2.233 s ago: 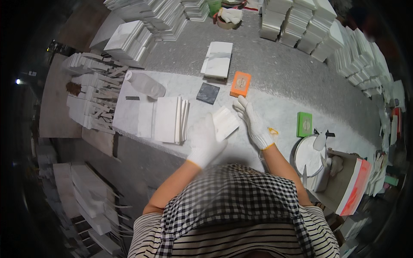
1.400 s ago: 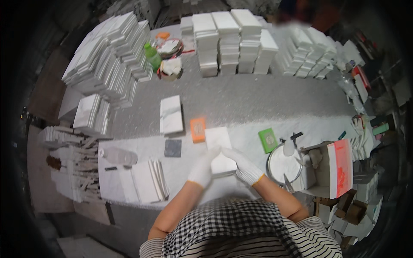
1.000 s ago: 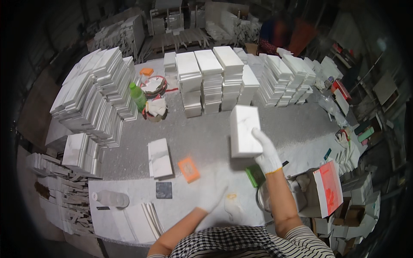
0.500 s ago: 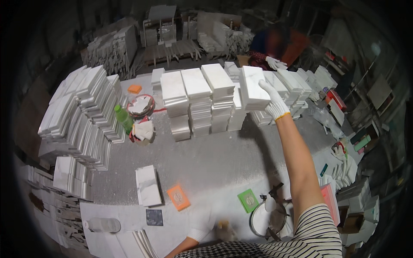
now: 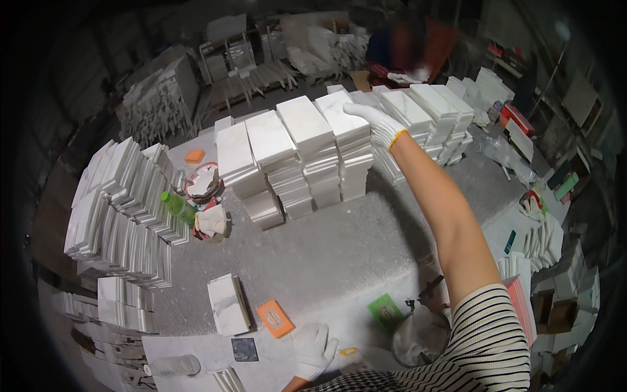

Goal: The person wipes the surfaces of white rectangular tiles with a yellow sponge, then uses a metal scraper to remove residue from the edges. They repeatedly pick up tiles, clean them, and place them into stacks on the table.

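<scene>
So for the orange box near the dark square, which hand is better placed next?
Likely the left hand: it is beside that orange box, apparently holding nothing, while the right hand is stretched out to a white tile stack.

Gloved in white, the right grip, cuffed with a yellow edge, shows at upper centre; the left grip, at lower centre, matches in white. White tile stacks, some faintly veined grey, span the upper middle above a grey desk speckled white. Black stripes cross a whitish sleeve at lower right, while black-and-white check covers the apron at the bottom edge. An orange box, a green box and a dark grey square colour the lower half; a green bottle brightens the left.
</scene>
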The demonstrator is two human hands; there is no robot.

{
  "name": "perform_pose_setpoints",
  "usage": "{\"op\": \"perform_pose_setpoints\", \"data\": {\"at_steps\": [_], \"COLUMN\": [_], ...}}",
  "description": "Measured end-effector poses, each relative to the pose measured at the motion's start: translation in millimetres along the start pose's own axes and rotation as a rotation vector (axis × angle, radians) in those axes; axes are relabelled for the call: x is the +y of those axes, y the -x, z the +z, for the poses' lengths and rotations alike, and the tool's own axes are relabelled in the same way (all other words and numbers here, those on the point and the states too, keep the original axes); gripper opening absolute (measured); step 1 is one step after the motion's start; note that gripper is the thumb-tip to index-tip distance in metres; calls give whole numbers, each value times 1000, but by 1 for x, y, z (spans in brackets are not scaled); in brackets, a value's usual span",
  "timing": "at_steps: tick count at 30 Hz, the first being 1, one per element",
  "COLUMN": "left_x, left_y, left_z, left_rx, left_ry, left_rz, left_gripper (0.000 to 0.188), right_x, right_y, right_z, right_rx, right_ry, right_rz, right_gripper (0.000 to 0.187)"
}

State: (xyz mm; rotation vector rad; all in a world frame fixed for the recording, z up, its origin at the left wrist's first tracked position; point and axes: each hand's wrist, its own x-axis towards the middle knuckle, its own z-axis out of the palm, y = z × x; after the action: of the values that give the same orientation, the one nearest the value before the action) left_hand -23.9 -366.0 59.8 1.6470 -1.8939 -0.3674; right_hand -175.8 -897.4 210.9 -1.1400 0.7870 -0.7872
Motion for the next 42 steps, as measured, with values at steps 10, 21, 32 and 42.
{"op": "perform_pose_setpoints", "data": {"at_steps": [10, 21, 32, 42], "left_x": [-3, -3, -25, 16], "left_y": [4, 11, 41, 126], "left_z": [3, 8, 9, -122], "left_rx": [-36, 9, -73, 595], "left_ry": [-46, -55, -80, -164], "left_rz": [-11, 2, -118, -366], "left_gripper": [25, 26, 28, 21], "right_x": [-17, -18, 145, 251], "right_y": [17, 38, 106, 314], "right_z": [13, 12, 80, 259], "right_rx": [-71, 287, 736, 117], "right_ry": [204, 893, 87, 106], "right_rz": [42, -176, -474, -65], "right_gripper": [90, 74, 49, 56]}}
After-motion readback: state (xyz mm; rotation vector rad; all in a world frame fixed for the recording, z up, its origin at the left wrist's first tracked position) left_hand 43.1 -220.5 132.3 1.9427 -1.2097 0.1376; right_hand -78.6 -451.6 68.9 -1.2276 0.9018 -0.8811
